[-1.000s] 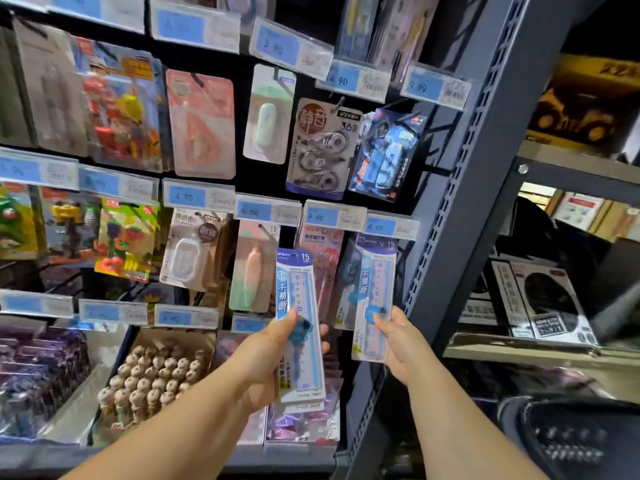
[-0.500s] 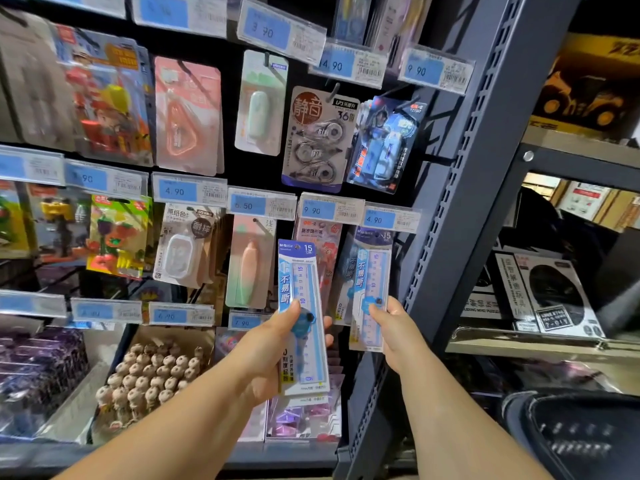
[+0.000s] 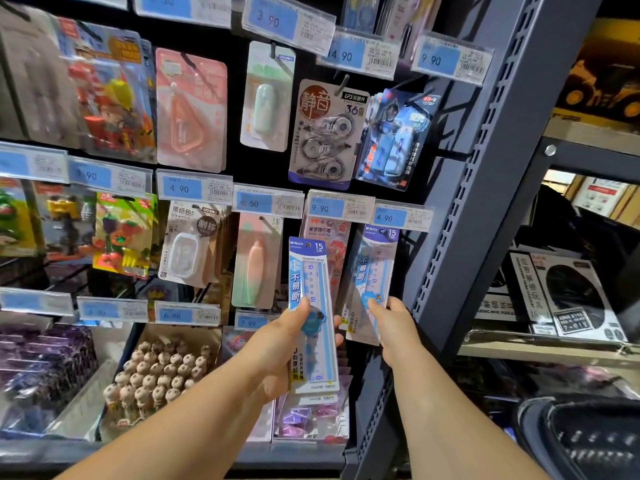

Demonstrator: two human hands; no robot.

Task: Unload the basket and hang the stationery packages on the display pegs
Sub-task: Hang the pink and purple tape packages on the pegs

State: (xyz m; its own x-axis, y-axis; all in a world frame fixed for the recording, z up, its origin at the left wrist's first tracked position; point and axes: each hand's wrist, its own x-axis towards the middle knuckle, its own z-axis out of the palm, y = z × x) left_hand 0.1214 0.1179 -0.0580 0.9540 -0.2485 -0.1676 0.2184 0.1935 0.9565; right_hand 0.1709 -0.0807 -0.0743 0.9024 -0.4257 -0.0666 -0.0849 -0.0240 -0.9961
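Left hand [image 3: 277,344] grips a spare ruler pack [image 3: 313,306] low down, thumb across the front and fingers curled behind, hang-hole end up, ready for its turn (more packs seem stacked behind). Right hand [image 3: 394,327] pinches the foot of a second ruler pack [image 3: 375,271], whose top is raised just under the 4.90 price tag [image 3: 403,216]. The peg is hidden there, so I can't tell if it is threaded, and the dark basket [image 3: 581,441] sits low right, well apart.
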